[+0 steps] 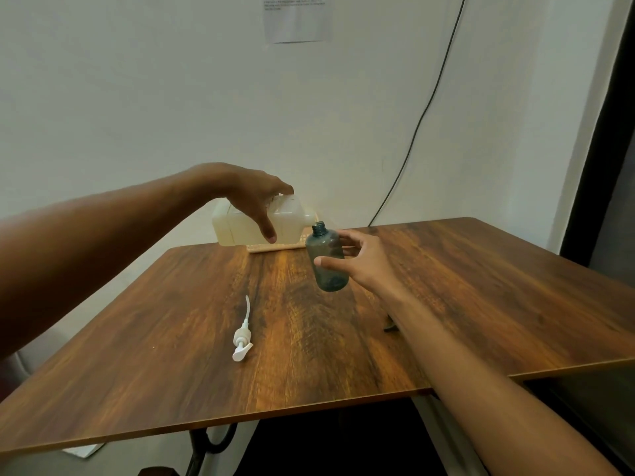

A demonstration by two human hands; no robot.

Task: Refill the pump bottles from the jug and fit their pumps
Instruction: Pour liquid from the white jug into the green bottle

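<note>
Left hand [254, 201]: reached forward from 9 o'clock, palm down; the jug [292, 223] is grasped from above, with the thumb laid down its near face and the fingers wrapped over the top.
Right hand [364, 262]: extended from 5 o'clock; the bottle [326, 266] is clasped, with the thumb laid across the front and the fingers curved behind it.
Jug position: held on its side above the table's far edge, at 10 o'clock from the bottle, with its mouth brought just beside the bottle's open neck.
Bottle position: near the table's [464, 304] middle, tilted with the neck leaned toward the jug; whether the base rests on the tabletop cannot be told.
Pump [242, 338] position: laid flat on the tabletop at 7 o'clock from the bottle, well apart from both hands.
Counts: two hands, one jug, one bottle and one pump are shown.
Jug material: whitish translucent plastic, blocky and rectangular, with pale contents seen through the wall.
Bottle material: smoky blue-grey translucent plastic, cylindrical with rounded shoulders and a threaded neck left uncapped.
Pump material: white plastic, made up of a nozzle head, a ribbed collar and a thin curved dip tube.
Table material: brown wood-grain board, smooth and slightly glossy.
Background: a printed sheet [297, 18] is fixed to the pale wall at 12 o'clock, and a black cable [422, 121] is hung toward 1 o'clock.
</note>
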